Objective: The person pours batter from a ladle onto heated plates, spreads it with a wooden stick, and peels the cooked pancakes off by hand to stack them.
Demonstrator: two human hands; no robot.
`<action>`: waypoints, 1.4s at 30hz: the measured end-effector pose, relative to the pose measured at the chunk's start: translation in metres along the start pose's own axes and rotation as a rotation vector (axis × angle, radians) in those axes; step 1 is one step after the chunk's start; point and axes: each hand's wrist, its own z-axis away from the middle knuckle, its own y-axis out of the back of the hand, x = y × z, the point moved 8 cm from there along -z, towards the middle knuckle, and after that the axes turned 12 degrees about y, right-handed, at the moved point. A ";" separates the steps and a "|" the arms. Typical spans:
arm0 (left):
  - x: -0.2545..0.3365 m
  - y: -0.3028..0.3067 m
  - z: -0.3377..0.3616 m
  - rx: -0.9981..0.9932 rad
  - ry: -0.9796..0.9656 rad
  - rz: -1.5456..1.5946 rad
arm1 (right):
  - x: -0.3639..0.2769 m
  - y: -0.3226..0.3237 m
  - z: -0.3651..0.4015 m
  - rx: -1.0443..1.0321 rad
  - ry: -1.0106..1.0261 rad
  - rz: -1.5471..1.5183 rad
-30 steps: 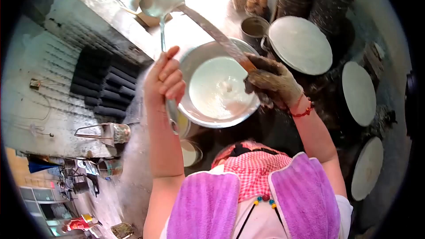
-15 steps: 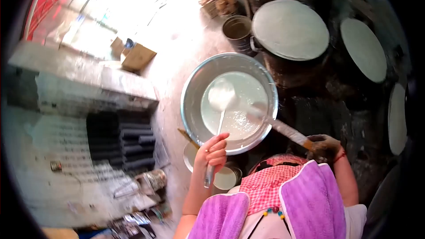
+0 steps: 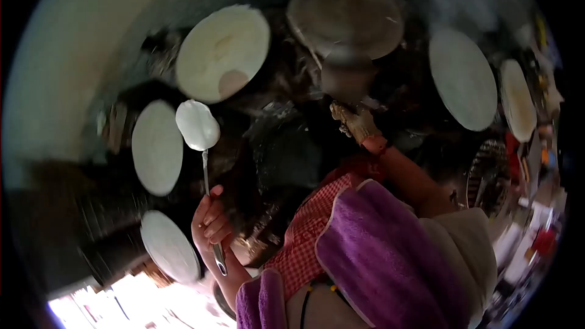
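In my left hand (image 3: 210, 222), fingers wrapped round its long metal handle, is a ladle (image 3: 198, 125) filled with thick white batter. The ladle is in front of a round griddle (image 3: 216, 42) coated in pale batter, with a brownish patch near its lower edge. My right hand (image 3: 356, 123), in a dirty work glove, is closed on a tool whose broad brownish end (image 3: 347, 76) is smeared by motion. That end overlaps the near edge of a bare dark griddle (image 3: 344, 15) at the top middle.
More pale round griddles stand at left (image 3: 157, 146), lower left (image 3: 170, 247) and right (image 3: 463, 79), with a narrower-looking one (image 3: 518, 100) beyond. Steam or smoke hangs at upper right. A dark, ribbed round object (image 3: 487, 170) and clutter lie at far right.
The view has swung from the big batter bowl to the griddles. My left hand has lifted the filled ladle away from the bowl. My right hand has brought its tool to the bare griddle.
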 end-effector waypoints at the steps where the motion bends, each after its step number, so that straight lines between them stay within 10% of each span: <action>1: -0.004 -0.013 -0.033 0.021 0.045 0.007 | 0.000 0.027 -0.010 -0.003 -0.068 0.028; 3: -0.003 -0.035 -0.058 0.039 0.105 -0.079 | 0.001 0.045 -0.007 -0.040 0.170 -0.192; 5: -0.021 -0.065 -0.118 0.095 0.144 -0.190 | -0.044 0.082 -0.016 0.051 0.431 0.333; 11: -0.038 -0.140 -0.240 0.204 0.153 -1.114 | -0.125 0.197 0.022 0.672 0.255 0.382; 19: -0.113 -0.114 -0.400 0.028 0.703 -0.860 | -0.093 0.122 0.078 0.897 0.264 0.385; 22: -0.148 -0.085 -0.430 0.150 0.674 -0.982 | -0.088 0.096 0.069 0.790 0.520 0.717; 27: -0.157 -0.034 -0.469 0.217 0.578 -1.096 | -0.089 0.089 0.047 0.750 0.099 1.084; 32: -0.104 -0.041 -0.523 0.201 0.261 -1.446 | -0.104 0.090 0.008 0.773 0.119 1.140; 34: -0.063 -0.054 -0.536 0.186 -0.149 -1.397 | -0.119 0.094 -0.015 0.787 0.209 1.165; 37: -0.019 -0.085 -0.523 0.225 -0.216 -0.994 | -0.138 0.095 -0.041 0.676 0.126 1.034; 38: -0.010 -0.094 -0.520 0.144 -0.094 -0.715 | -0.147 0.097 -0.031 0.654 0.035 0.992; 39: 0.011 -0.111 -0.510 0.160 -0.146 -0.712 | -0.141 0.112 -0.020 0.745 0.355 0.830; 42: 0.015 -0.167 -0.493 -0.114 0.410 0.262 | -0.108 0.117 -0.005 0.904 0.106 0.424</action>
